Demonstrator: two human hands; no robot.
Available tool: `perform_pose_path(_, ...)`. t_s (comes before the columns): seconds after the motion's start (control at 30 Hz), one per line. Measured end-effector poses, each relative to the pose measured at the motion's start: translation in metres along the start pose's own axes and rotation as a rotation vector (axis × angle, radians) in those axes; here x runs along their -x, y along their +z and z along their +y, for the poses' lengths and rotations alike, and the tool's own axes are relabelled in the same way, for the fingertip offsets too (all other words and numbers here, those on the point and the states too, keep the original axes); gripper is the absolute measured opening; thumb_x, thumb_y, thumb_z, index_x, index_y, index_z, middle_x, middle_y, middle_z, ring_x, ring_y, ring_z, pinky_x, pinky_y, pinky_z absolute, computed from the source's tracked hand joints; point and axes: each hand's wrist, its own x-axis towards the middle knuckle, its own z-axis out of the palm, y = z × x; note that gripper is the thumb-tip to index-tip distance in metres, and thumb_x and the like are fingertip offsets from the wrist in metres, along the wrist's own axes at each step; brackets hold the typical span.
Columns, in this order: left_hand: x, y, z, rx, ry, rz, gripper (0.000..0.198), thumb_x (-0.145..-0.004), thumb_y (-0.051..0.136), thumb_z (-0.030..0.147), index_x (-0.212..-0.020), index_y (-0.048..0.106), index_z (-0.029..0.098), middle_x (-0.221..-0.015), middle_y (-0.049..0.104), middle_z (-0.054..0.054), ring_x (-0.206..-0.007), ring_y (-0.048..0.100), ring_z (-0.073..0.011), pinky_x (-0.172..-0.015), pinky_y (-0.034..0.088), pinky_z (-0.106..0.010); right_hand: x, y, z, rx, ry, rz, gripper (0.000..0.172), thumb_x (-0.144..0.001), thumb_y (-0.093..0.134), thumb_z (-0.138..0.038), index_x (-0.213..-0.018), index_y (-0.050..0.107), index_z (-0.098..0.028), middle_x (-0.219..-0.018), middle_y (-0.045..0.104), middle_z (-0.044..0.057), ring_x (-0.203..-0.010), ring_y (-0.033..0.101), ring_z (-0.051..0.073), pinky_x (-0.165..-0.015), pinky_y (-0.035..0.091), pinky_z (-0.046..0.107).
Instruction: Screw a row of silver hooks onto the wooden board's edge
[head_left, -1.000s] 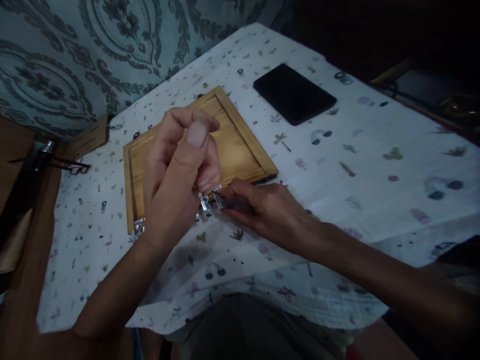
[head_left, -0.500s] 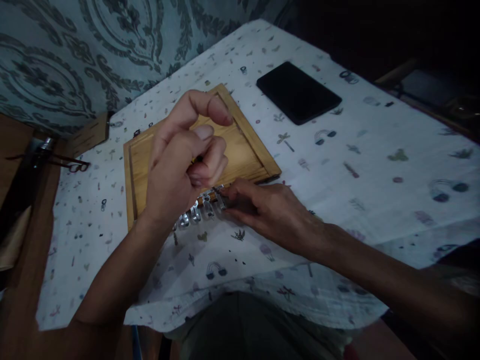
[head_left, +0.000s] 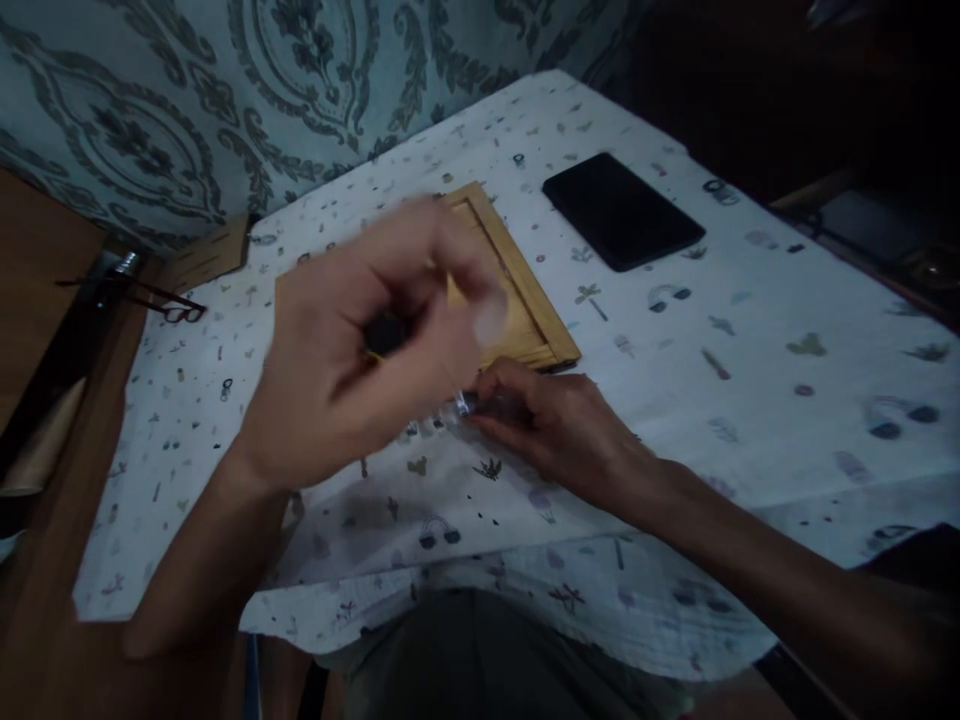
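My left hand (head_left: 375, 330) is raised close to the camera, blurred, with its fingers curled around a dark, round-ended object (head_left: 386, 333) that has a yellow edge. The rest of that object is hidden in the palm. Behind this hand lies a framed wooden panel (head_left: 536, 305), largely covered by it. My right hand (head_left: 547, 410) rests at the panel's near edge, thumb and fingers pinched on a shiny metal piece (head_left: 463, 403). More small silver metal pieces (head_left: 435, 424) show beside it, partly behind my left hand; their exact kind is unclear.
A black tablet (head_left: 622, 210) lies on the printed white tablecloth (head_left: 750, 400) beyond the panel. Eyeglasses (head_left: 184, 312) and a piece of cardboard (head_left: 214, 258) are at the far left. A patterned wall covering (head_left: 315, 60) rises behind the table.
My left hand has come nearer the camera and turned, showing more of the dark object. My right hand stays at the panel's near edge. The whole view has shifted slightly.
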Motion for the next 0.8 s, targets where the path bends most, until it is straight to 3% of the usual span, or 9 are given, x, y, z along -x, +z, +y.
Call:
perform_pose_path(0.03,0.005,-0.005,-0.004,-0.31,0.05,-0.126,0.006,-0.084,0.06,0.023,-0.086,0.064,0.018,-0.066,0.049,0.001,-0.057,0.044,-0.0119,-0.052,0.032,-0.028,0.0,0.0,0.0,-0.003,0.001,0.0,0.012,-0.085,0.061,-0.028,-0.095,0.058,-0.021,-0.074,0.067,-0.002,-0.058,0.059,0.013,-0.053,0.037,0.023)
perform_pose_path(0.1,0.015,-0.012,-0.016,-0.787,0.084,-0.291,0.03,-0.083,0.062,0.044,-0.096,0.063,0.017,-0.076,0.056,-0.002,-0.069,0.052,-0.018,-0.056,0.035,-0.031,0.0,0.0,0.0,-0.018,0.004,-0.006,0.011,-0.086,0.061,-0.028,-0.094,0.058,-0.021,-0.078,0.069,-0.001,-0.063,0.061,0.014,-0.055,0.039,0.023)
perform_pose_path(0.23,0.028,-0.01,-0.038,-1.158,0.034,-0.437,0.06,-0.08,0.051,0.067,-0.107,0.06,0.014,-0.101,0.058,-0.01,-0.095,0.056,-0.0284,-0.063,0.044,-0.034,0.0,0.002,0.001,-0.038,-0.008,0.016,0.008,-0.084,0.062,-0.025,-0.088,0.056,-0.021,-0.075,0.067,-0.004,-0.059,0.059,0.012,-0.053,0.039,0.022)
perform_pose_path(0.43,0.03,0.001,-0.048,-1.268,-0.044,-0.506,0.057,-0.082,0.049,0.065,-0.105,0.061,0.015,-0.105,0.056,-0.01,-0.098,0.053,-0.0258,-0.059,0.046,-0.031,0.0,0.004,0.005,-0.032,-0.051,0.049,0.011,-0.084,0.064,-0.026,-0.091,0.056,-0.022,-0.075,0.067,-0.005,-0.058,0.059,0.011,-0.052,0.039,0.021)
perform_pose_path(0.8,0.031,0.004,-0.056,-1.158,-0.133,-0.463,0.054,-0.083,0.05,0.063,-0.107,0.065,0.017,-0.103,0.058,-0.007,-0.097,0.054,-0.024,-0.063,0.045,-0.033,0.0,0.003,0.004,-0.007,-0.102,0.07,0.009,-0.087,0.061,-0.028,-0.091,0.056,-0.022,-0.077,0.068,-0.004,-0.053,0.056,0.009,-0.049,0.038,0.02)
